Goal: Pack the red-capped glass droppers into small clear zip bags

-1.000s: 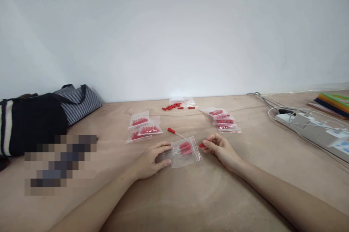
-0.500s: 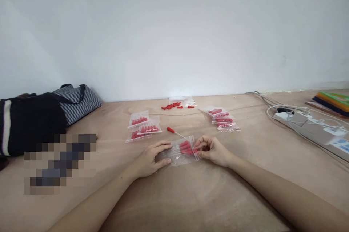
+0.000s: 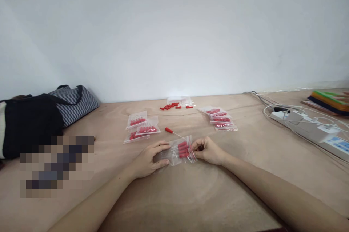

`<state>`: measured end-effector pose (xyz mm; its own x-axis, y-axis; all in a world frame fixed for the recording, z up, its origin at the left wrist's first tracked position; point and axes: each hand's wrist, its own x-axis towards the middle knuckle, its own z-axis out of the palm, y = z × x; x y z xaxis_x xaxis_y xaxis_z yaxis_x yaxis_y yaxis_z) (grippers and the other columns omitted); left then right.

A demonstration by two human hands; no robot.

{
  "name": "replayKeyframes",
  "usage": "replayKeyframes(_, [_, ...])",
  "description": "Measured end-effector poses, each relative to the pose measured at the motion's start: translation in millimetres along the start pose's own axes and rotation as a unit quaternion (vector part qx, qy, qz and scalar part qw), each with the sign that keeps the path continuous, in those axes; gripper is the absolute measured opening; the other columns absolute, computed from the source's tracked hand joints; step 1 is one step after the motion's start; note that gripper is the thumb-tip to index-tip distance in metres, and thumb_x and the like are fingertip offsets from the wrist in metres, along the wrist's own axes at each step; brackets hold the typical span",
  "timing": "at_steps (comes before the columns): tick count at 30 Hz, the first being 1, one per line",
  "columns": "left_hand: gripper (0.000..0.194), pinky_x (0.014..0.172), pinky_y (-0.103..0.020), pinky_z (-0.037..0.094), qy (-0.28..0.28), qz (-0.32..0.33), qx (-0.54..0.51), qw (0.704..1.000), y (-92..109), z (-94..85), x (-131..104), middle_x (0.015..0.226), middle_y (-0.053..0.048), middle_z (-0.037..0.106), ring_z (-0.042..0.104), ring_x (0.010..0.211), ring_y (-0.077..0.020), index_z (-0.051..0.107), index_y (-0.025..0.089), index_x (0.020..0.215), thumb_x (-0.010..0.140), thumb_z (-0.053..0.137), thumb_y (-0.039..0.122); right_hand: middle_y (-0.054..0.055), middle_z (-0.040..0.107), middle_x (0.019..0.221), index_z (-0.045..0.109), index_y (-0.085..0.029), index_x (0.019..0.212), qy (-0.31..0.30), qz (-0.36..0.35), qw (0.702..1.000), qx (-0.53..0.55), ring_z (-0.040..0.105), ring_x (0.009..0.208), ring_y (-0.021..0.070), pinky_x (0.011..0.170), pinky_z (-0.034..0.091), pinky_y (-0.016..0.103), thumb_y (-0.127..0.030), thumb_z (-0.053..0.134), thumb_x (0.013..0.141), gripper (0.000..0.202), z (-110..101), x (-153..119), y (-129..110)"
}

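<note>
A clear zip-lock bag [image 3: 174,158] lies flat in front of me, with several glass droppers [image 3: 183,150] inside, their red rubber bulbs toward the zip end. My left hand [image 3: 151,159] holds the bag's left end, thumb on the near side and fingers on the far side. At the right, my right hand [image 3: 207,150] pinches the edge by the red zip strip with thumb and bent fingers. Just behind the bag lies a loose dropper [image 3: 169,130], its red bulb to the left and its thin stem running behind the bag's upper edge.
Filled bags of droppers lie at left [image 3: 147,129] and right [image 3: 220,119]. Loose droppers [image 3: 170,106] lie on a bag near the wall. A power strip [image 3: 302,121] with cables is at right, a black bag [image 3: 32,126] at left. One patch at left is pixelated.
The whole view has shifted slightly. My right fingers have moved a little along the zip edge, which now sits more tilted; both hands stay on the bag.
</note>
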<state>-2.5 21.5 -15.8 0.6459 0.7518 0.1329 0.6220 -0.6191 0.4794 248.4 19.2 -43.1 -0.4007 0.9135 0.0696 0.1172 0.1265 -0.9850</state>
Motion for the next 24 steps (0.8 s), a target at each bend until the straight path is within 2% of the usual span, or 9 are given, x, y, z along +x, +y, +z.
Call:
replayKeyframes(3, [0.044, 0.097, -0.036, 0.034, -0.002, -0.012, 0.003, 1.0, 0.4, 0.0, -0.3, 0.127, -0.006, 0.045, 0.044, 0.114, -0.0226, 0.049, 0.023, 0.118, 0.079, 0.055, 0.04, -0.003, 0.057, 0.052, 0.061, -0.015, 0.061, 0.063, -0.023, 0.996, -0.058, 0.046, 0.046, 0.0078, 0.046, 0.036, 0.02, -0.028, 0.066, 0.061, 0.013, 4.5, 1.7, 0.9])
replayKeyframes(6, [0.045, 0.097, -0.038, 0.033, -0.002, -0.02, 0.003, 1.0, -0.3, 0.6, -0.7, 0.128, -0.006, 0.045, 0.043, 0.115, -0.023, 0.048, 0.023, 0.119, 0.078, 0.056, 0.04, -0.003, 0.056, 0.052, 0.06, -0.016, 0.062, 0.094, -0.052, 0.988, -0.108, 0.045, 0.046, 0.0077, 0.045, 0.035, 0.02, -0.025, 0.063, 0.064, 0.009, 8.0, 0.3, -0.9])
replayKeyframes(8, [0.045, 0.097, -0.038, 0.033, -0.001, -0.021, 0.0, 1.0, -0.6, 0.4, -0.8, 0.128, -0.006, 0.045, 0.043, 0.115, -0.0235, 0.048, 0.023, 0.119, 0.078, 0.056, 0.041, -0.004, 0.055, 0.051, 0.059, -0.017, 0.06, 0.088, -0.053, 0.989, -0.109, 0.045, 0.045, 0.0071, 0.044, 0.035, 0.019, -0.023, 0.063, 0.062, 0.008, 6.4, -0.5, -2.0])
replayKeyframes(12, [0.044, 0.097, -0.038, 0.034, -0.007, -0.016, -0.004, 1.0, 0.1, -1.5, -1.2, 0.128, -0.005, 0.044, 0.043, 0.115, -0.0234, 0.049, 0.025, 0.118, 0.078, 0.055, 0.041, -0.004, 0.056, 0.053, 0.059, -0.016, 0.063, 0.022, 0.015, 0.999, -0.038, 0.045, 0.044, 0.0071, 0.04, 0.035, 0.018, -0.029, 0.066, 0.058, 0.015, -10.2, 7.0, -1.7])
replayKeyframes(13, [0.044, 0.097, -0.037, 0.034, -0.009, -0.016, -0.002, 1.0, 0.2, -2.0, -1.4, 0.129, -0.005, 0.044, 0.043, 0.115, -0.0233, 0.049, 0.025, 0.119, 0.079, 0.055, 0.041, -0.003, 0.057, 0.053, 0.06, -0.016, 0.064, 0.034, 0.021, 0.998, -0.04, 0.046, 0.044, 0.0072, 0.039, 0.035, 0.018, -0.03, 0.066, 0.058, 0.017, -15.5, 11.9, -1.7])
replayKeyframes(17, [0.045, 0.098, -0.037, 0.033, -0.015, -0.018, 0.007, 1.0, -0.3, -3.0, -1.9, 0.13, -0.005, 0.042, 0.042, 0.116, -0.0232, 0.047, 0.025, 0.12, 0.08, 0.053, 0.043, 0.0, 0.059, 0.059, 0.06, -0.014, 0.066, 0.162, -0.005, 0.977, -0.137, 0.049, 0.05, 0.0083, 0.046, 0.039, 0.02, -0.032, 0.059, 0.066, 0.018, -23.0, 45.5, -5.7])
replayKeyframes(20, [0.044, 0.098, -0.037, 0.033, -0.017, -0.015, 0.006, 1.0, 0.3, -2.9, -1.7, 0.129, -0.005, 0.043, 0.042, 0.116, -0.023, 0.048, 0.025, 0.12, 0.079, 0.054, 0.042, 0.002, 0.063, 0.068, 0.062, -0.014, 0.071, 0.14, -0.005, 0.974, -0.18, 0.055, 0.059, 0.011, 0.053, 0.042, 0.022, -0.031, 0.062, 0.065, 0.018, -5.7, 79.0, -12.7])
replayKeyframes(22, [0.044, 0.097, -0.037, 0.034, -0.014, -0.012, 0.002, 1.0, 2.1, -3.2, -1.5, 0.128, -0.005, 0.044, 0.043, 0.115, -0.023, 0.049, 0.024, 0.119, 0.079, 0.054, 0.042, 0.003, 0.063, 0.07, 0.063, -0.015, 0.075, 0.109, 0.003, 0.969, -0.22, 0.056, 0.062, 0.0136, 0.055, 0.042, 0.023, -0.031, 0.069, 0.057, 0.025, 12.8, 99.6, -17.6])
replayKeyframes(24, [0.044, 0.097, -0.038, 0.034, -0.012, -0.013, 0.0, 1.0, 4.4, -4.1, -1.6, 0.127, -0.005, 0.046, 0.043, 0.115, -0.0235, 0.049, 0.025, 0.119, 0.079, 0.055, 0.041, 0.005, 0.064, 0.07, 0.063, -0.015, 0.075, 0.082, 0.012, 0.961, -0.262, 0.057, 0.063, 0.0176, 0.056, 0.042, 0.026, -0.025, 0.075, 0.048, 0.031, 30.2, 116.4, -22.1])
